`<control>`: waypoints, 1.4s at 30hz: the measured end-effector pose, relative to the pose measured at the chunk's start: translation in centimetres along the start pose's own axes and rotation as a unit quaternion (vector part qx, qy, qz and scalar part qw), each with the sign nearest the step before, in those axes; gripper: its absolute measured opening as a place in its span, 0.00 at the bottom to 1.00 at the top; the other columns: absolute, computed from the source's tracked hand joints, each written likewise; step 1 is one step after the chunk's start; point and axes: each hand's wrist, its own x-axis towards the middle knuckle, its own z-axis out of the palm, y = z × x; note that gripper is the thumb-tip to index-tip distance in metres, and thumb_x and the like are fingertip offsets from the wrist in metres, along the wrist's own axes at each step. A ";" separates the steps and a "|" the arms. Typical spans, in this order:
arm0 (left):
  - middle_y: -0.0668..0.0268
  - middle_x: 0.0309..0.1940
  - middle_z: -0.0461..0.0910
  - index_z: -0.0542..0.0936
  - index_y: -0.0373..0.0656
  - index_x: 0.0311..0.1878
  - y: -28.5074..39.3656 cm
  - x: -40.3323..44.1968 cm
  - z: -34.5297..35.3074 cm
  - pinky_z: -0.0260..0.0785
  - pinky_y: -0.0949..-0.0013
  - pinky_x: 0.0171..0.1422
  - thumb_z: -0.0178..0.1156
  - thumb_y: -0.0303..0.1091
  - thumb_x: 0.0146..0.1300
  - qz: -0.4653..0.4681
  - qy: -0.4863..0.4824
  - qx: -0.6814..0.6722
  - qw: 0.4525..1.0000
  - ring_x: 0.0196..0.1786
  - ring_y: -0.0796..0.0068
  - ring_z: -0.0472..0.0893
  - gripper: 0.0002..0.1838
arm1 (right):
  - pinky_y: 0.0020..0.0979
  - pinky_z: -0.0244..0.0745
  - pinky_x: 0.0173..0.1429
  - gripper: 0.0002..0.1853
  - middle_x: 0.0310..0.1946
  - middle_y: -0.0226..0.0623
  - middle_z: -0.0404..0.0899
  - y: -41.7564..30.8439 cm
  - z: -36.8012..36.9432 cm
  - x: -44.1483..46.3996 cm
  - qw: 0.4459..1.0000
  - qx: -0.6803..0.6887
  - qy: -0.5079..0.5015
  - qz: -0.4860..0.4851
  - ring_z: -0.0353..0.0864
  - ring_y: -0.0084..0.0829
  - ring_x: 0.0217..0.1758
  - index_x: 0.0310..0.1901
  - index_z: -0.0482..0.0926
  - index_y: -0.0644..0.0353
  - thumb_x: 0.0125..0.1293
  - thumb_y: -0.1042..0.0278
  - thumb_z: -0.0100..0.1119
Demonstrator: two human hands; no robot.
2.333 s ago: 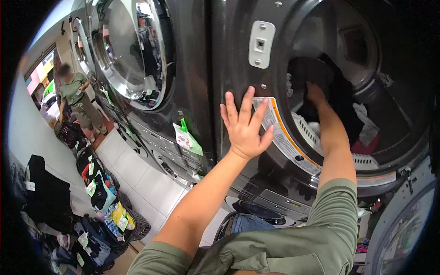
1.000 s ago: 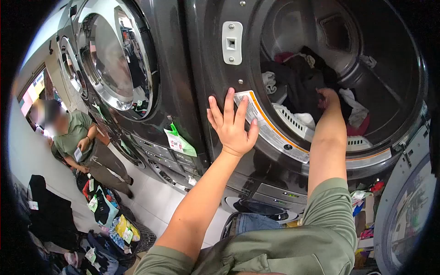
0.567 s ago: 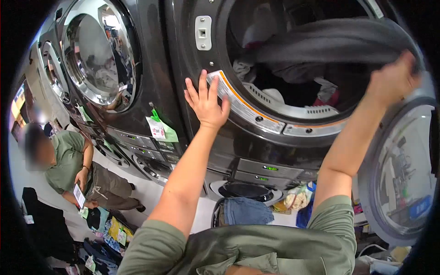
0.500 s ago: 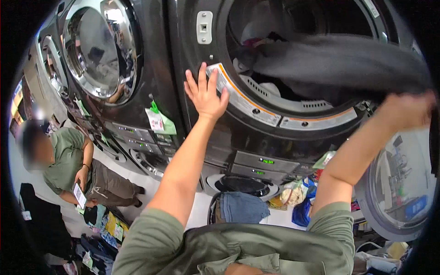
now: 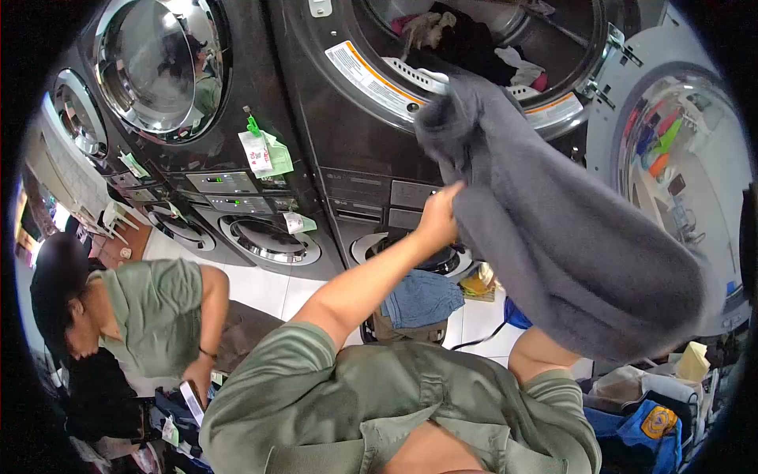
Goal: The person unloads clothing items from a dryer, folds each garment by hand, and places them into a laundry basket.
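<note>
A dark grey garment (image 5: 576, 237), apparently soft fleece, hangs stretched out in front of me, outside the open dryer. My left hand (image 5: 440, 215) is closed on its near left edge, just below a bunched end. My right forearm goes up behind the cloth, which hides my right hand. Behind the garment is the dryer drum (image 5: 568, 39), with dark, white and pinkish laundry (image 5: 466, 39) still inside. The dryer's round glass door (image 5: 687, 158) is swung out to the right.
Folded jeans (image 5: 422, 299) lie on a basket below. Another dryer (image 5: 162, 71) stands left, with paper tags (image 5: 264, 154) clipped between. At lower left a person (image 5: 150, 316) bends over clothes, phone (image 5: 192, 403) in hand. A blue garment (image 5: 647, 430) lies at lower right.
The grey garment has come out of the drum and hangs before me. My left hand has left the dryer's front and taken hold of it. The person at left has bent forward.
</note>
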 end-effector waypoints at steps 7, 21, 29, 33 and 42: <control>0.50 0.36 0.78 0.71 0.38 0.49 -9.1 -13.9 -0.1 0.67 0.64 0.45 0.60 0.35 0.47 -0.123 -0.421 0.054 0.897 0.40 0.59 0.77 0.24 | 0.26 0.57 0.59 0.33 0.53 0.33 0.68 5.0 -3.9 -10.5 0.677 -0.111 -0.197 0.701 0.66 0.25 0.53 0.59 0.63 0.64 0.52 0.63 0.61; 0.57 0.46 0.75 0.68 0.31 0.53 -3.1 -2.9 1.2 0.64 0.68 0.52 0.55 0.40 0.58 -0.361 -0.020 -0.275 0.891 0.46 0.68 0.74 0.25 | 0.32 0.69 0.54 0.23 0.47 0.39 0.73 5.8 -12.2 -26.2 0.431 0.152 -0.068 0.887 0.75 0.28 0.47 0.54 0.66 0.66 0.60 0.65 0.55; 0.53 0.43 0.77 0.74 0.35 0.48 -8.1 -24.5 0.3 0.64 0.65 0.52 0.55 0.39 0.54 -0.529 -0.210 -0.034 0.822 0.47 0.59 0.75 0.21 | 0.23 0.69 0.41 0.08 0.33 0.28 0.77 6.7 -13.1 -19.1 0.758 -0.226 -0.249 0.558 0.75 0.22 0.35 0.38 0.74 0.62 0.60 0.68 0.55; 0.45 0.41 0.75 0.77 0.37 0.43 -9.8 -25.5 0.7 0.67 0.62 0.50 0.59 0.43 0.44 -0.399 -0.534 0.246 0.704 0.47 0.52 0.75 0.24 | 0.31 0.68 0.40 0.07 0.30 0.43 0.73 7.4 -9.6 -16.0 0.794 -0.409 -0.365 0.263 0.73 0.42 0.35 0.32 0.72 0.65 0.54 0.72 0.56; 0.61 0.54 0.67 0.61 0.40 0.61 -0.3 -7.6 -3.0 0.57 0.73 0.59 0.62 0.35 0.52 -0.167 -0.330 -0.187 0.910 0.53 0.74 0.67 0.33 | 0.19 0.65 0.46 0.07 0.34 0.25 0.74 7.9 -4.4 -8.8 0.762 0.081 -0.271 0.582 0.70 0.16 0.39 0.37 0.74 0.60 0.60 0.69 0.55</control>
